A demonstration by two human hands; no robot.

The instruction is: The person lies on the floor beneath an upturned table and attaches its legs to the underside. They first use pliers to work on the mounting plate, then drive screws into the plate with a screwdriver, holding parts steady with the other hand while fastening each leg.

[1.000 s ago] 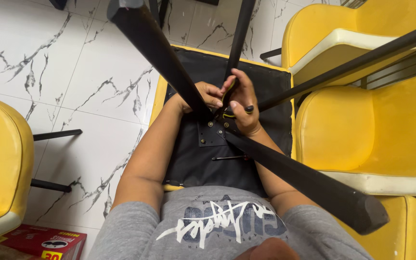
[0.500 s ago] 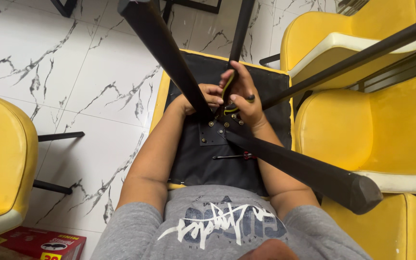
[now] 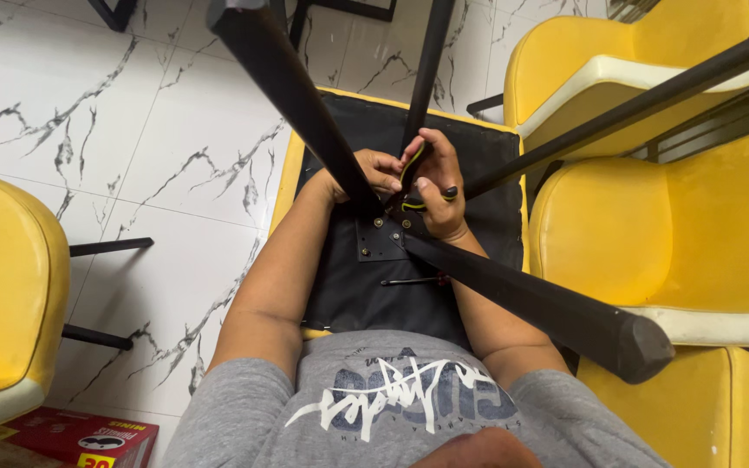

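Note:
An upturned yellow chair with a black underside (image 3: 478, 165) lies in front of me, its black legs (image 3: 292, 95) pointing up toward the camera. My right hand (image 3: 437, 186) is closed around a black and yellow tool handle (image 3: 426, 201) at the middle of the underside. My left hand (image 3: 374, 170) rests beside it at the foot of a leg, on the metal mounting plate (image 3: 381, 240). A thin dark tool (image 3: 413, 281) lies on the underside near my body.
Yellow chairs stand at the right (image 3: 678, 234) and the left (image 3: 2, 286). A red cardboard box (image 3: 80, 438) lies at the bottom left on the white marbled tile floor (image 3: 132, 156). Black chair legs (image 3: 106, 247) stick out at the left.
Both hands stay at the middle of the underside; my right hand has shifted slightly on the tool handle. The view has moved a little.

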